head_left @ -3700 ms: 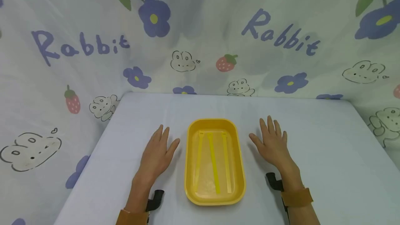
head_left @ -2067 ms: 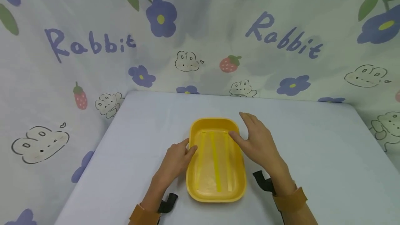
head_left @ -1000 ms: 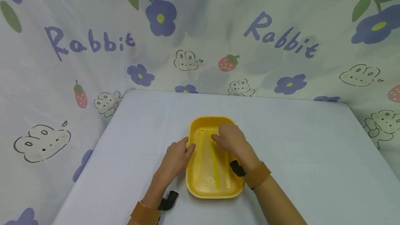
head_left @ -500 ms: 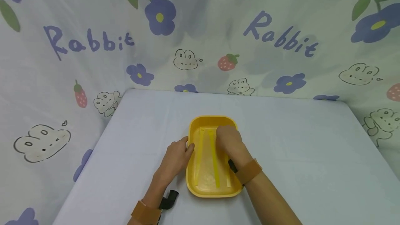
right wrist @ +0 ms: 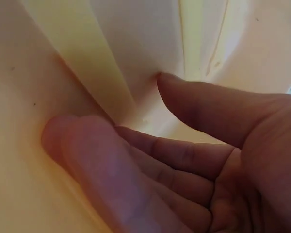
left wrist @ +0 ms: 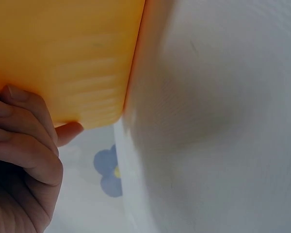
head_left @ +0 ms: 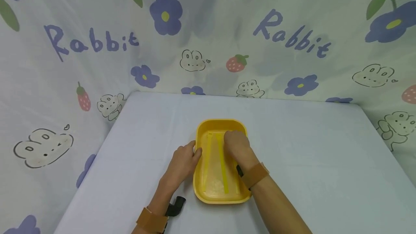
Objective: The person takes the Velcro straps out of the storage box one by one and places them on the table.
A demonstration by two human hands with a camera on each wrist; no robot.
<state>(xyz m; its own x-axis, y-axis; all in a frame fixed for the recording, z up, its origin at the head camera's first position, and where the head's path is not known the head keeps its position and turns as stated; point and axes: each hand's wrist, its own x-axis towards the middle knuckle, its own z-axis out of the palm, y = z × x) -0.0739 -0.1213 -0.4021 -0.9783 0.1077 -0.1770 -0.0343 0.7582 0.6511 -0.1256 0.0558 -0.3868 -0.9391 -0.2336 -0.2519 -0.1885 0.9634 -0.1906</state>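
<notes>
My left hand (head_left: 181,162) holds the left rim of a yellow tray (head_left: 224,202), thumb over the edge. In the left wrist view its curled fingers (left wrist: 26,150) lie by the tray's outer wall. Inside the tray are a left strip (head_left: 207,163), a middle strip (head_left: 223,165) and a right strip (head_left: 237,189), all flat and yellow. My right hand (head_left: 238,147) is down in the tray over the right strip, hiding its upper part. In the right wrist view thumb and bent fingers stand apart on either side of that strip (right wrist: 87,53), not pinching it.
The tray sits on a white-covered table (head_left: 305,147). A curtain (head_left: 208,28) printed with rabbits, flowers and strawberries hangs behind and to the sides. Each wrist wears a brown band with a black camera mount (head_left: 175,206).
My left hand came in from the table and took the tray's left side, then stayed. My right hand moved left into the tray, its fingers bending down to the right strip.
</notes>
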